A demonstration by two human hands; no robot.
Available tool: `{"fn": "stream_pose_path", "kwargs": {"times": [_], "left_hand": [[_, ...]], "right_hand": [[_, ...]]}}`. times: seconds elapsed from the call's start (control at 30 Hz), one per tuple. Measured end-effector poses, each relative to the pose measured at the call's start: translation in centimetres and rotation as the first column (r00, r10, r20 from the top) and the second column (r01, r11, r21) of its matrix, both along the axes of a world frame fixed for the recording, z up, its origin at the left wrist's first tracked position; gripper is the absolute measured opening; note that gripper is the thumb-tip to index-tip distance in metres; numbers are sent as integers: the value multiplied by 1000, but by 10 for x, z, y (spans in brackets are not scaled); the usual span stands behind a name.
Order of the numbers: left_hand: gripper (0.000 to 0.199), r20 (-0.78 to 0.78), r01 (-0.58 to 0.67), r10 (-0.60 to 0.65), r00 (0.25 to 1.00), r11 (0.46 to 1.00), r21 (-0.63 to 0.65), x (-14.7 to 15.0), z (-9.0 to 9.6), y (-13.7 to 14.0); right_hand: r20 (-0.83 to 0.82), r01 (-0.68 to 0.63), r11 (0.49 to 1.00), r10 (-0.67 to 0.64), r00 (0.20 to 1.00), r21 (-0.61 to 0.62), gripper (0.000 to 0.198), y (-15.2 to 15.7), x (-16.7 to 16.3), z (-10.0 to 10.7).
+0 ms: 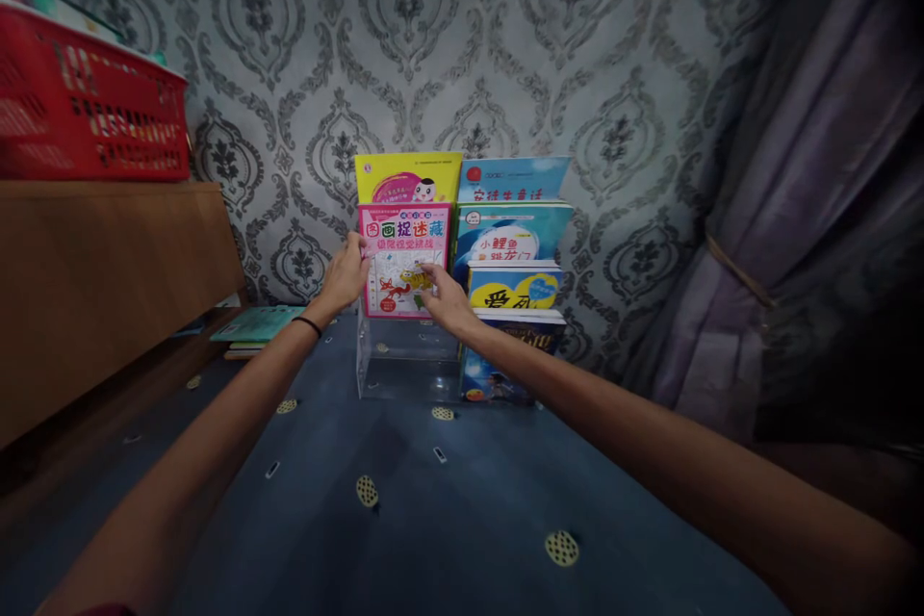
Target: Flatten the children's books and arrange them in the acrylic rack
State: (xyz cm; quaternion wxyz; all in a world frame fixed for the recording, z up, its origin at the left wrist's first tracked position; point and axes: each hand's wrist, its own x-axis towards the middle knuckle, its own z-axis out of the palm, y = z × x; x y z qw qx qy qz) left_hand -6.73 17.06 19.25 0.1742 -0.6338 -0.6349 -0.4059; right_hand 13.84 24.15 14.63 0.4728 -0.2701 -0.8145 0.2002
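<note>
A pink picture book point(402, 223) with colourful lettering and cartoon animals stands in the left column of a clear acrylic book rack point(411, 375). My left hand point(346, 271) is closed on its left edge. At the lower right side of the same book, my right hand point(448, 300) holds the edge with its fingertips over the cover. Behind it rises a yellow book point(408, 168). Beside it, the right column holds a light blue book point(516, 175), a teal fish book point(514, 231), a yellow-and-blue book point(514, 289) and a dark blue book point(498, 375).
The rack stands on a dark blue patterned cloth point(448, 520) against a grey damask wall point(404, 48). At left, a red plastic basket point(93, 106) sits on a wooden cabinet point(108, 269), with a low stack of books point(256, 325) nearby. A purple curtain point(801, 183) hangs at right.
</note>
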Motion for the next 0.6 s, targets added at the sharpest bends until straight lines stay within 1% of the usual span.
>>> {"fn": "stream_pose_path", "kwargs": {"times": [0.1, 0.33, 0.6], "left_hand": [[27, -14, 35, -35, 999, 999, 17, -3, -3, -1], [24, -27, 58, -57, 998, 998, 31, -7, -8, -7], [24, -29, 92, -90, 995, 995, 46, -7, -10, -11]], "right_hand": [[-3, 2, 1000, -2, 1000, 16, 53, 0, 1, -5], [-23, -2, 1000, 3, 1000, 31, 55, -2, 2, -18], [-40, -3, 1000, 4, 999, 28, 53, -3, 5, -18]]}}
